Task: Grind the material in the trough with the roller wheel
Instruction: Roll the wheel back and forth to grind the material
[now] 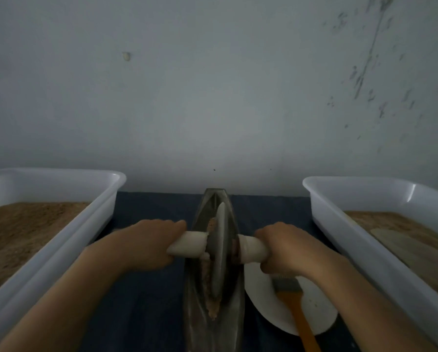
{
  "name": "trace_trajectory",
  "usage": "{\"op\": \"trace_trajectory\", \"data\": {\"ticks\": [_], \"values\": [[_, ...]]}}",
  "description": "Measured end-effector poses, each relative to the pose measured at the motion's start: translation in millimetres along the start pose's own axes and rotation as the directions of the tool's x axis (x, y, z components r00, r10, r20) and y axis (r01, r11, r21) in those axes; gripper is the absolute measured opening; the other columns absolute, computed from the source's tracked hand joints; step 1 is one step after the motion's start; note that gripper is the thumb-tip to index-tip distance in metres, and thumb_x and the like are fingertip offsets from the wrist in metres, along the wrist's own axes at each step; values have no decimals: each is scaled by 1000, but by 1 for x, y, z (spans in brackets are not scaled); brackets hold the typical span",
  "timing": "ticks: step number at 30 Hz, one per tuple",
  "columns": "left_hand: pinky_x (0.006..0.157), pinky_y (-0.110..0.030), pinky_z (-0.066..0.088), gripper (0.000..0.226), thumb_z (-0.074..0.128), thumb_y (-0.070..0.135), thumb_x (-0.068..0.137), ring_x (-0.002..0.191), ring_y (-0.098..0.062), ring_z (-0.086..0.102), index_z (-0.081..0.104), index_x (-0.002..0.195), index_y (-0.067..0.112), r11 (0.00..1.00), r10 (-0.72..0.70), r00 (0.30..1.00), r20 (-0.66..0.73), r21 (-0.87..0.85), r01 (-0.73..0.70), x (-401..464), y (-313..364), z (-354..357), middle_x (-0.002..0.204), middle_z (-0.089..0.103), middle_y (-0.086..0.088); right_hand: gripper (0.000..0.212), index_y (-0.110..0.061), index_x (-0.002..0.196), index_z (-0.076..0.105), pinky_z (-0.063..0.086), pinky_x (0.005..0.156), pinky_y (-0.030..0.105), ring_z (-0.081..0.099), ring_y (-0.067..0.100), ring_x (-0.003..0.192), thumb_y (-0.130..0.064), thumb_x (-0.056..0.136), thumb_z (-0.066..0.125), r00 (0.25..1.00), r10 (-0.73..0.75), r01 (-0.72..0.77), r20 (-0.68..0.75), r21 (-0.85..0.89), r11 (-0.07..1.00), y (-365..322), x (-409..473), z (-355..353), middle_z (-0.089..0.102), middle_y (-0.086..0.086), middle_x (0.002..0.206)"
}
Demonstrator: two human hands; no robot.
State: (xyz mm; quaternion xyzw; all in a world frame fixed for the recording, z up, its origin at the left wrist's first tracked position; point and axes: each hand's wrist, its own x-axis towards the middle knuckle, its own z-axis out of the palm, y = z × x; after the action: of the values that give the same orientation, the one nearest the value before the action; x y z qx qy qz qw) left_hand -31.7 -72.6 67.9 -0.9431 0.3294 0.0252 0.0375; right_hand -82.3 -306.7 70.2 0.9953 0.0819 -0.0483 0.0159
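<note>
A dark, boat-shaped trough [207,201] runs away from me down the middle of the table. The grey roller wheel [219,250] stands upright in its groove, about midway along. Brownish ground material [209,283] lies in the groove on the wheel's left side. A pale axle handle sticks out on each side of the wheel. My left hand [147,243] grips the left handle [187,243]. My right hand [286,247] grips the right handle [251,247].
A white plastic bin [60,237] with brown powder stands on the left, and a second white bin [352,224] with powder on the right. A white plate [263,303] with an orange-handled brush [298,311] lies right of the trough. A wall rises close behind.
</note>
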Motion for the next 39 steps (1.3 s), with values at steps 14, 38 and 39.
{"op": "trace_trajectory", "data": {"ticks": [14,38,39], "values": [[81,-22,34,26,52,28,89,105,-11,51,38,111,24,998,-49,971,-234,34,58,19,-13,18,116,52,5,22,-22,107,54,35,73,26,58,17,95,-25,86,59,949,-2,-22,-315,-74,997,6,29,15,62,-2,106],[77,-24,41,39,66,39,76,98,-12,57,52,111,31,993,-119,993,-9,10,119,15,-8,11,108,60,8,19,-18,103,59,39,69,23,60,17,94,-22,85,58,999,28,-29,-28,-62,998,-1,1,5,63,2,105],[77,-24,41,38,67,37,76,97,-11,57,53,111,31,993,-116,993,8,2,116,15,-8,10,108,60,8,16,-19,99,59,39,67,23,60,16,90,-22,83,59,999,16,-18,-37,-54,998,-1,-2,5,63,1,100]]}}
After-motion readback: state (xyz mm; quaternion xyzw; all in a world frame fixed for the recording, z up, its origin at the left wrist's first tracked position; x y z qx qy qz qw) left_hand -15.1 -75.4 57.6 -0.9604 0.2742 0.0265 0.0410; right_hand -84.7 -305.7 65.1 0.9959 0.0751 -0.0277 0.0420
